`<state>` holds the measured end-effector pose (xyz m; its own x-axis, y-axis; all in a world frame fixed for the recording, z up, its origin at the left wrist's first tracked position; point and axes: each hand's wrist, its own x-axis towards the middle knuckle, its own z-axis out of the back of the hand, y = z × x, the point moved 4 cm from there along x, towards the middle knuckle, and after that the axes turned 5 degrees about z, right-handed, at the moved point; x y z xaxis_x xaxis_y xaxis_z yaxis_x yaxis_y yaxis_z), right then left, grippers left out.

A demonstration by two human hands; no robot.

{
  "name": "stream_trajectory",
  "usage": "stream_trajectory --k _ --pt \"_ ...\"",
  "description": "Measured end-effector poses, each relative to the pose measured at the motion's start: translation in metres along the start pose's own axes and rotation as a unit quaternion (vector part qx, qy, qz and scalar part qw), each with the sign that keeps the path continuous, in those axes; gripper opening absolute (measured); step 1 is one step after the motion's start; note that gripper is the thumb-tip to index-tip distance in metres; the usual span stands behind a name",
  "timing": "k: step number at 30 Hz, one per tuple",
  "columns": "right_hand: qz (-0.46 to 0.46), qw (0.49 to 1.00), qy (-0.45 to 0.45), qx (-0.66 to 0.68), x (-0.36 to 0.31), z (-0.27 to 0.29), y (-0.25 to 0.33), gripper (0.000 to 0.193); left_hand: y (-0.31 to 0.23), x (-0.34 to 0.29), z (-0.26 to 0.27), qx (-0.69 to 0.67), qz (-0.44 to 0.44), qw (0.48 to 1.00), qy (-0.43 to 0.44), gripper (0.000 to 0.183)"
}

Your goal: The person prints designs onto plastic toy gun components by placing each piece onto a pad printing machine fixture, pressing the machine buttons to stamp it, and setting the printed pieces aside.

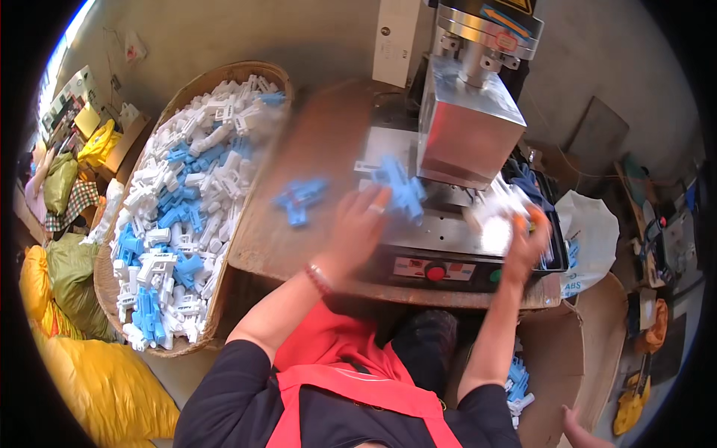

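My left hand, with a coloured bead bracelet at the wrist and orange on a fingertip, reaches over the work table. A motion-blurred light-blue toy gun is at its fingers, in front of the press. Another blue toy gun lies on the table left of this hand. My right hand, with orange finger covers, is closed around a blurred white toy gun at the right of the press plate. Above, between the hands, hangs the press's metal block.
A long woven basket heaped with white and blue toy guns stands left of the wooden table. The press base has a red button. At lower right, a cardboard box contains more pieces. Yellow sacks lie at lower left.
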<state>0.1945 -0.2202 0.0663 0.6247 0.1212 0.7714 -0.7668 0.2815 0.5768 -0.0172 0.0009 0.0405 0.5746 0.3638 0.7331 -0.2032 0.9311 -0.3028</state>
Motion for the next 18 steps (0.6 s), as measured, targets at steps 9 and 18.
stream_trajectory --k 9,18 --pt "-0.060 0.986 -0.010 -0.158 -0.110 0.213 -0.015 0.032 -0.035 0.068 -0.107 0.025 0.017 0.997 0.075 0.012" --pt "-0.243 0.950 0.183 0.076 -0.139 0.066 -0.139 0.059 0.009 -0.015 -0.020 0.020 -0.035 0.979 0.202 0.078"
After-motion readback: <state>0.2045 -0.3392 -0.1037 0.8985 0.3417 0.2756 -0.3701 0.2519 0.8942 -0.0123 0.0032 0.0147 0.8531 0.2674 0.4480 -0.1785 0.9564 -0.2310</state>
